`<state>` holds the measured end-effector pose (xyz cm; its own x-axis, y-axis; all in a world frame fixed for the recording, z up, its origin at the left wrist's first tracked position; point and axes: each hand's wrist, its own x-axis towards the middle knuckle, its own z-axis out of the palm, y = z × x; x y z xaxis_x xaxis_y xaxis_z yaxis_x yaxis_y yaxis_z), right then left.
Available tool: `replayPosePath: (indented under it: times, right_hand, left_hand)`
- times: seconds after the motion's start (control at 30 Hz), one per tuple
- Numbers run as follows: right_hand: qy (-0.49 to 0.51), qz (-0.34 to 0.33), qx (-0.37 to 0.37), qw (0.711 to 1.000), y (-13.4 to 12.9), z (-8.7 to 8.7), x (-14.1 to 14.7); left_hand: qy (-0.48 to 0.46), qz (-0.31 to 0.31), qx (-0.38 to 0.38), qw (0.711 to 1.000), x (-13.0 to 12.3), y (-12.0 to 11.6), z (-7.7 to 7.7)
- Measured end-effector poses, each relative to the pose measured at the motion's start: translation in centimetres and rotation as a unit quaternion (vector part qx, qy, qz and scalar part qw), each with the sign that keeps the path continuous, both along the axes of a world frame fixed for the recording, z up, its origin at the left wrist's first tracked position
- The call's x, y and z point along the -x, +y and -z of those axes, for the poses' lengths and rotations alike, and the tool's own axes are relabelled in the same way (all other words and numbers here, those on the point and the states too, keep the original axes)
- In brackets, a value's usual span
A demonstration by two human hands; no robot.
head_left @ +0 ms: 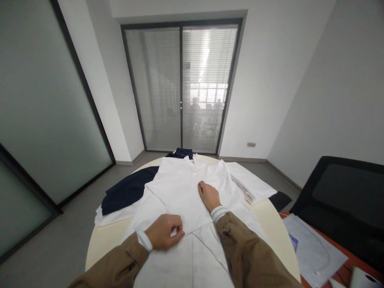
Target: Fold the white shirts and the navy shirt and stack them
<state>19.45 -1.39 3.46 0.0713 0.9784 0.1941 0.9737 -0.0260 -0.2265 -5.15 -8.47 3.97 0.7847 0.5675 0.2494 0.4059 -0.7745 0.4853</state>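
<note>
A white shirt [180, 192] lies spread over a round table, its collar at the far end and its lower part running toward me. My left hand [167, 232] is closed, thumb and forefinger pinching at the edge of a folded-over part of the shirt. Farther up and to the right, my right hand [209, 195] rests on the shirt with curled fingers closed at the cloth. How much fabric the right fingers hold is hidden.
Dark navy clothing [129, 190] lies on white cloth at the table's left, with another dark garment [180, 153] at the far edge. Folded white clothing [252, 182] sits at the right. The pale round table [99, 244] stands beside a black chair [342, 200] and papers [312, 248].
</note>
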Motion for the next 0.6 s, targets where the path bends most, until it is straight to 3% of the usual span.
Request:
replayPosePath:
  times: [0.13, 0.23, 0.37, 0.47, 0.6]
  right_hand:
    - [0.025, -0.109, -0.015, 0.994, -0.3, 0.4, 0.3]
    - [0.016, -0.153, 0.043, 0.987, -0.7, 1.1, 0.6]
    - [0.033, -0.151, 0.07, 0.985, -0.9, 1.1, 0.6]
    - [0.052, -0.202, 0.058, 0.976, -1.2, 0.2, 0.5]
    - [0.061, -0.295, 0.094, 0.949, -1.6, -0.6, 0.5]
  left_hand:
    - [0.005, -0.055, 0.007, 0.998, -0.1, 0.2, 0.1]
    - [-0.011, -0.202, -0.036, 0.979, 0.7, 1.3, -0.6]
    - [0.0, -0.409, -0.1, 0.907, 3.6, 5.2, -1.5]
    - [0.057, -0.498, 0.001, 0.865, 6.1, 8.8, -1.7]
    - [0.044, -0.513, 0.104, 0.851, 7.6, 12.2, -1.5]
